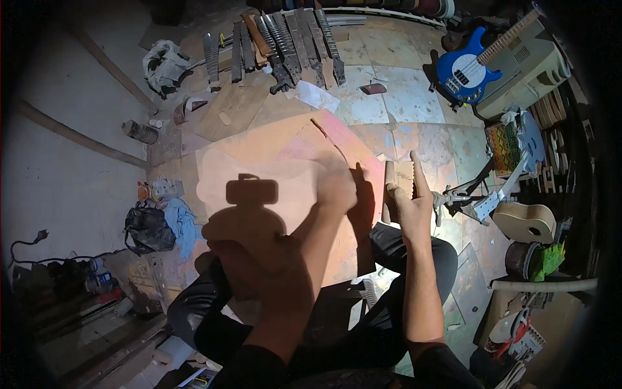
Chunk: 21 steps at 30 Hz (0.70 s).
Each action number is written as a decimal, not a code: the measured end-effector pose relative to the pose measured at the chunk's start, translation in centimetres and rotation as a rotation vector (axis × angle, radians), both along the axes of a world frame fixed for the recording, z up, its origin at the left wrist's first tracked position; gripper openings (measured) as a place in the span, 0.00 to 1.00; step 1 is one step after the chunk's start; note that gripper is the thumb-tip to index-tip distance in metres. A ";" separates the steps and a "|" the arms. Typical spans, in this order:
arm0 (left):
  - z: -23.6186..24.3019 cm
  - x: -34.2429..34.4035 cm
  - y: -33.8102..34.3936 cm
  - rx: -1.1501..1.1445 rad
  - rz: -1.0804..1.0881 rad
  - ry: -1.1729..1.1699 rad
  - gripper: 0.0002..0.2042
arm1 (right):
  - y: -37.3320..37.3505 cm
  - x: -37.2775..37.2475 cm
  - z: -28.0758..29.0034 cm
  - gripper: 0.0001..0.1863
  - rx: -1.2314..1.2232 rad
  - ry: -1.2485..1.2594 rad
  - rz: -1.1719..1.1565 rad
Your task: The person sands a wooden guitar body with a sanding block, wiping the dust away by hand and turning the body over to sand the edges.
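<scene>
A pale, thin wooden guitar-body plate lies flat on an orange-pink board across my lap. My left hand is over the plate's right end, smeared by motion, so its fingers cannot be made out. To its right, beyond the board's edge, my right hand is raised and closed round a tan folded piece of sandpaper with a jagged edge; whether a block is inside is hidden. A dark shadow falls over the plate's near half and part of the board.
Several dark guitar necks lie at the back. A blue bass guitar leans on a pale cabinet at the far right. Nearer right is an unfinished guitar body. A black bag and blue cloth lie at the left.
</scene>
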<state>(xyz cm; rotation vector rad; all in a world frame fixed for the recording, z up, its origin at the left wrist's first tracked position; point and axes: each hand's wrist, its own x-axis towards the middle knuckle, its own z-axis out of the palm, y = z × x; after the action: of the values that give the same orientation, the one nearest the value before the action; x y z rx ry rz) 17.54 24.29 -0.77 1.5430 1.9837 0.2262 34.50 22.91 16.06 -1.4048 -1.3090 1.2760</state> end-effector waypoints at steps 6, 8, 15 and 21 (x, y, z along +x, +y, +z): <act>1.7 -1.1 -0.5 0.591 -0.035 -0.213 0.23 | 0.3 1.2 -1.4 0.44 0.073 -0.052 -0.032; -2.3 -9.0 -3.2 0.608 0.082 0.112 0.22 | 0.0 0.4 -2.0 0.44 0.084 -0.085 0.003; -7.3 -29.3 -14.9 0.490 0.357 0.409 0.39 | -0.8 -1.0 -4.8 0.43 0.177 -0.173 0.186; -4.7 -27.5 -17.2 0.257 0.641 0.420 0.39 | -2.0 -2.2 -6.7 0.44 -0.019 -0.181 0.276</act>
<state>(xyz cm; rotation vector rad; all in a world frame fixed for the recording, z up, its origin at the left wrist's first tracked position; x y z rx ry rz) -9.92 7.06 -5.47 1.1046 2.8458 0.4566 32.30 20.96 9.32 -1.4150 -1.6632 1.3662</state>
